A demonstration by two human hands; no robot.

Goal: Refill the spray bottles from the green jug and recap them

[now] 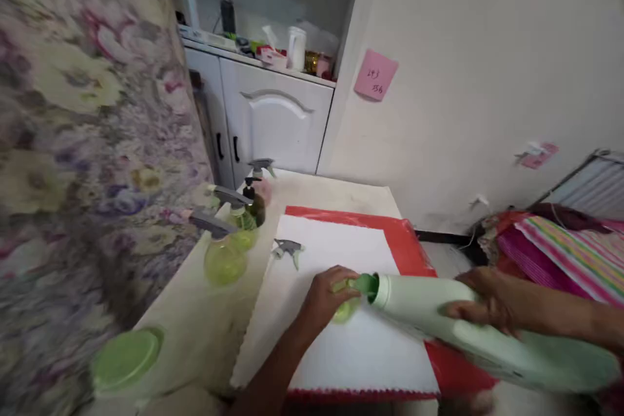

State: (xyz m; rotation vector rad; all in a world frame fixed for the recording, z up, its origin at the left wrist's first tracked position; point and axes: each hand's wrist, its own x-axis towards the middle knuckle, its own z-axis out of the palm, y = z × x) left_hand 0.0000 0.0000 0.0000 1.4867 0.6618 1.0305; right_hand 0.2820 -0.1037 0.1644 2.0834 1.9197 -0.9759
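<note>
My left hand [329,292] is closed around the neck of a small yellow-green bottle [345,312], which stands on a white sheet [361,357]. In my right hand [487,302] is a large pale green detergent bottle [419,296], gripped by its handle and tilted almost flat. Its green spout [366,285] meets the small bottle's mouth; whether liquid flows I cannot tell. A loose grey spray trigger [288,248] lies on the sheet, beyond my left hand. Off to the left stand a yellow-green spray bottle [225,261] and another spray bottle [245,227] behind it.
Red material [414,244] lies under the sheet on a pale table [195,312]. A green lid [125,361] is at the near left. Farther back are a dark pump bottle [256,208] and a pink spray bottle [263,188]. A floral curtain [97,143] borders the left side.
</note>
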